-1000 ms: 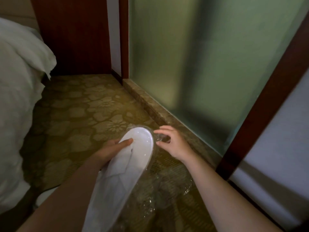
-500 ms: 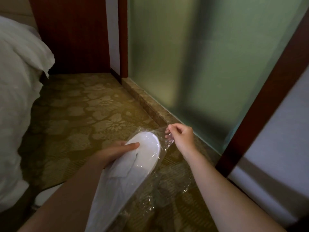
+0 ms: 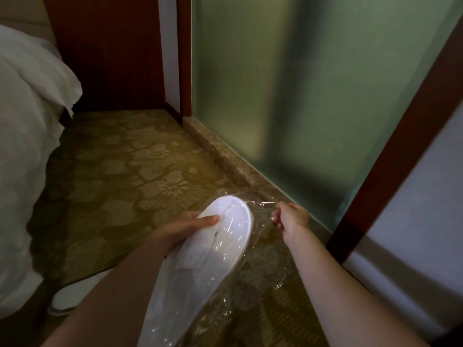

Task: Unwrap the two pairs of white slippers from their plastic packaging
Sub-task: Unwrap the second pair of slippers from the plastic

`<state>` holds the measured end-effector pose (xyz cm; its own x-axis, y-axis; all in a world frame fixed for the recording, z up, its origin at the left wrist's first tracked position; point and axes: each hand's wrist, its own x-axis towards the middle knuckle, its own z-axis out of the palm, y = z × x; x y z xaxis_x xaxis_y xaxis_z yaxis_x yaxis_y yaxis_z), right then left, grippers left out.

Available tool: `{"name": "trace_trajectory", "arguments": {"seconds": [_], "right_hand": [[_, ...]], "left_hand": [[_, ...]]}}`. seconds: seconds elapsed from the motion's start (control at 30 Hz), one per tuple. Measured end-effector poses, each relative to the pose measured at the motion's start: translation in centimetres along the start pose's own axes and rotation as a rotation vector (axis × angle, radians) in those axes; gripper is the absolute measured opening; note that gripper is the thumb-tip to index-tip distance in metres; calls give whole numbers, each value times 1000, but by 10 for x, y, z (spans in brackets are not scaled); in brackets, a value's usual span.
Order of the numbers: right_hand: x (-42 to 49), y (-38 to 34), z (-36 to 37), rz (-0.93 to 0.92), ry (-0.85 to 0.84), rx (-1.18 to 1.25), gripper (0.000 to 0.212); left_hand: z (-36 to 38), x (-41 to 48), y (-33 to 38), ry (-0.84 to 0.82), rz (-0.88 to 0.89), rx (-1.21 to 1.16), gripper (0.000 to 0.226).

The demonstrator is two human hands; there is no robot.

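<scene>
Midway, left hand (image 3: pixel 185 227) fingers clamp the wrapped pair of flat white fabric slippers (image 3: pixel 213 249), right hand (image 3: pixel 290 217) fingers pinch clear crinkled plastic packaging (image 3: pixel 260 209) just beyond the toes; pulling steadily outward should strip it.

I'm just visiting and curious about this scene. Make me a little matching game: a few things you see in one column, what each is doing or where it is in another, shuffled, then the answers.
Things:
1. left hand
2. right hand
3. white slippers
4. white bedding

States or places:
A. at the far left, hanging down toward the patterned carpet
B. pinching the clear plastic wrap and stretching it away from the toe end
C. gripping the wrapped pair from the side, thumb on top
D. held in the air, still inside plastic

Pairs: 1-C, 2-B, 3-D, 4-A
</scene>
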<state>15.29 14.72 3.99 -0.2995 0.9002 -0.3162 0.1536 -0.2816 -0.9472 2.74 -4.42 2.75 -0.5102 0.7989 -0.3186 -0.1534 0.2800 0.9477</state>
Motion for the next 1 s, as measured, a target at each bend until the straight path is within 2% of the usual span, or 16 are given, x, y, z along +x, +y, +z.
{"name": "trace_trajectory", "arguments": {"seconds": [0.07, 0.13, 0.23, 0.3, 0.37, 0.47, 0.57, 0.63, 0.77, 0.87, 0.93, 1.0], "right_hand": [[3, 0, -1, 4, 17, -26, 13], [4, -2, 0, -22, 13, -2, 19], [1, -8, 3, -238, 20, -65, 28], [-5, -13, 6, -425, -4, -136, 21], [-10, -14, 12, -555, -79, -217, 21], [-16, -12, 21, -620, -322, -350, 39], [-21, -7, 29, -595, -480, -515, 40], [-18, -2, 31, -551, -494, -560, 38], [-8, 5, 24, -342, -475, -425, 27], [-2, 5, 13, -197, -405, -257, 27], [1, 6, 5, -133, -389, -202, 27], [1, 6, 0, -139, -372, -193, 24]], "left_hand": [[-1, 2, -2, -5, -11, 25, 63], [-4, 4, -5, 22, -20, 63, 75], [-10, 8, -11, 63, -46, 148, 77], [-13, 9, -14, 97, -58, 174, 82], [-15, 10, -16, 119, -62, 192, 84], [-15, 11, -17, 123, -50, 218, 72], [-11, 12, -15, 117, -21, 272, 27], [-10, 13, -15, 137, -5, 328, 13], [-11, 15, -16, 120, 7, 432, 11], [-11, 17, -15, 52, -9, 524, 22], [-11, 19, -16, 11, -24, 545, 26], [-11, 20, -17, 10, -19, 551, 18]]}}
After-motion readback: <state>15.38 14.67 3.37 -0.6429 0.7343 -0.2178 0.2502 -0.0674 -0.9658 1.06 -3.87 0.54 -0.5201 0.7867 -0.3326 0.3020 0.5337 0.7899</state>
